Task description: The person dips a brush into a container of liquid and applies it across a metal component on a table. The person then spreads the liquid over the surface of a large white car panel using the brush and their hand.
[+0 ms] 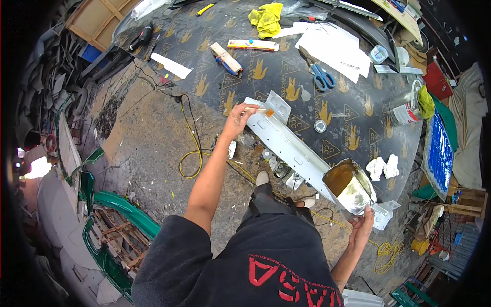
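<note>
My left hand [237, 121] pinches the handle of a small paintbrush [263, 111]. Orange-brown bristles lie over the upper end of a long light-grey metal panel [291, 147] with slots in it; I cannot tell whether they touch it. My right hand [362, 226] grips the lower rim of a cut-open shiny tin can [356, 192], tilted above the panel's other end. The can's inside looks amber-brown. A bracket-like flange [277, 106] sticks out beside the brush.
The panel lies along the edge of a black printed board table [337, 123]. On it are blue-handled scissors [322, 78], white paper [332, 48], a yellow cloth [266, 20] and a large tin [406, 106]. A yellow cable [197, 152] trails over the floor.
</note>
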The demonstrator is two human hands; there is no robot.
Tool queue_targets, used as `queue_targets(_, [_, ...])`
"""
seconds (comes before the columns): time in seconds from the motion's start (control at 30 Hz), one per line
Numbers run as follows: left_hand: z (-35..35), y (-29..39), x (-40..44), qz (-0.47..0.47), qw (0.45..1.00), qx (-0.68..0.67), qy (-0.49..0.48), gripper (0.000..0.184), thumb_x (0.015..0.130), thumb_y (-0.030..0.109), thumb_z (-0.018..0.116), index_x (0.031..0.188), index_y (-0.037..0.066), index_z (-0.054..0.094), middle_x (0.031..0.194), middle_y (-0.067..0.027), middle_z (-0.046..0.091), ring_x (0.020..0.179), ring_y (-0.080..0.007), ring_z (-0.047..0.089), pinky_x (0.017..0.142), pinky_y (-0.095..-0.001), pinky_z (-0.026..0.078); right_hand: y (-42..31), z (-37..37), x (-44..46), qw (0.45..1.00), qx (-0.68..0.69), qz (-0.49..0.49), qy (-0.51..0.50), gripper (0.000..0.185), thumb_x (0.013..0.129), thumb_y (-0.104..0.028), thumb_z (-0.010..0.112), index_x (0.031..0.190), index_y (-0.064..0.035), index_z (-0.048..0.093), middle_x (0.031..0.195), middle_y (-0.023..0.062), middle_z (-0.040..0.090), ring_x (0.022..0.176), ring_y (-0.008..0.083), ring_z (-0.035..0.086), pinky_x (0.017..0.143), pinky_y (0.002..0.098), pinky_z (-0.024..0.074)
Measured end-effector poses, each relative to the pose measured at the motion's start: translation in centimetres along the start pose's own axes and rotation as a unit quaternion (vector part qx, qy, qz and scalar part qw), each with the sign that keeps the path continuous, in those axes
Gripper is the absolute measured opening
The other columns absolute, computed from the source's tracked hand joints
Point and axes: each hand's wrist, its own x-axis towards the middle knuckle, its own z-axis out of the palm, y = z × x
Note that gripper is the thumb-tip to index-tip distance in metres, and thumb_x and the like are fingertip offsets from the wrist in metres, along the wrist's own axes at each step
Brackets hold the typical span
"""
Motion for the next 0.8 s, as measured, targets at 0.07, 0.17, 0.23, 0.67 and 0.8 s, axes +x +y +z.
queue_targets(0.07, [-0.7, -0.4, 0.4, -0.005, 1.0, -0.01, 0.007, 0.023, 0.092, 0.023, 0.058, 0.104, 0.007, 0.07, 0.088, -0.0076, 0.065, 0.086, -0.021, 0.058, 0.078, -0.0331, 0.044, -0.4, 0.2, -0.2, 1.0, -0.012, 0.003, -0.001, 0.04, 0.089, -0.041, 0.06, 0.113, -0.0105, 0.051, 0.103, 0.0032, 0.062, 0.088, 0.0121, 0.062, 0.059, 0.0294, 0.0563])
queue_targets(0.17, [-0.7, -0.5, 0.2, -0.017, 0.999, -0.014, 0.031, 0.022, 0.092, 0.023, 0.058, 0.104, 0.008, 0.07, 0.088, -0.0077, 0.064, 0.086, -0.0218, 0.058, 0.079, -0.0328, 0.044, -0.3, 0.0, -0.2, 1.0, -0.017, 0.0, -0.006, 0.042, 0.089, -0.041, 0.059, 0.115, -0.0096, 0.051, 0.108, 0.0047, 0.062, 0.093, 0.0139, 0.062, 0.06, 0.0296, 0.0565])
queue_targets(0.23, [-0.5, -0.3, -0.2, -0.031, 0.997, 0.001, 0.07, 0.023, 0.093, 0.023, 0.058, 0.104, 0.007, 0.07, 0.089, -0.0069, 0.065, 0.082, -0.0181, 0.058, 0.075, -0.0302, 0.043, -0.4, -0.1, -0.2, 1.0, -0.018, 0.0, -0.006, 0.042, 0.089, -0.041, 0.059, 0.116, -0.0093, 0.05, 0.109, 0.0048, 0.062, 0.094, 0.014, 0.062, 0.06, 0.03, 0.0566])
queue_targets(0.67, [2.8, 4.2, -4.1, 0.115, 0.976, 0.172, 0.074, 0.029, 0.082, 0.003, 0.061, 0.111, 0.01, 0.065, 0.091, -0.0074, 0.059, 0.086, -0.028, 0.051, 0.076, -0.0384, 0.04, -1.0, 0.5, -0.6, 1.0, -0.004, 0.006, -0.009, 0.05, 0.086, -0.042, 0.064, 0.117, -0.0076, 0.044, 0.104, 0.003, 0.057, 0.09, 0.0109, 0.058, 0.061, 0.0262, 0.0497])
queue_targets(0.8, [3.4, 3.1, -3.8, 0.113, 0.965, 0.219, 0.093, 0.033, 0.08, 0.001, 0.061, 0.111, 0.01, 0.064, 0.092, -0.0071, 0.059, 0.087, -0.0282, 0.051, 0.077, -0.0394, 0.04, -1.2, 0.6, -0.7, 0.999, 0.0, 0.008, -0.033, 0.051, 0.086, -0.042, 0.064, 0.118, -0.0075, 0.044, 0.105, 0.003, 0.058, 0.09, 0.011, 0.058, 0.061, 0.026, 0.0493])
